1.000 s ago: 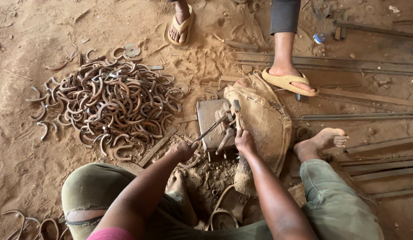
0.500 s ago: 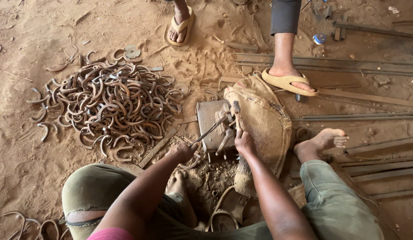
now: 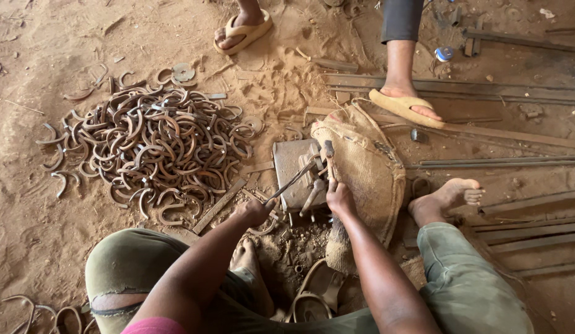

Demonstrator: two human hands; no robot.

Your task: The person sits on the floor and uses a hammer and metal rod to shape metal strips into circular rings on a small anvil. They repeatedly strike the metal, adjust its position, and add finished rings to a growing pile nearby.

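Two bare hands are working low over a small metal block [image 3: 293, 173] set in the sandy ground [image 3: 64, 247], near the person's folded legs so both arms are reaching it without stretching. The left hand [image 3: 253, 211] is closing its fingers tight round the end of a thin rod or tong handle [image 3: 290, 184], which is slanting up and away from the knuckles onto the block, likely to be pinning a small workpiece there; the piece itself is too small to tell. The right hand [image 3: 340, 196] is wrapping its fingers firmly round a hammer handle [image 3: 329, 162], the head sitting just beyond the fingertips over the block's right edge. A burlap sack [image 3: 368, 176] is lying just right of that hand, touching the block, maybe padding it. Left of the left hand's fingers, well apart, a big heap of curved rusty metal pieces [image 3: 151, 148] is spreading over the sand. Farther off beyond the fingertips, another person's sandalled feet [image 3: 405, 106] are standing beside long flat iron bars [image 3: 485, 89].
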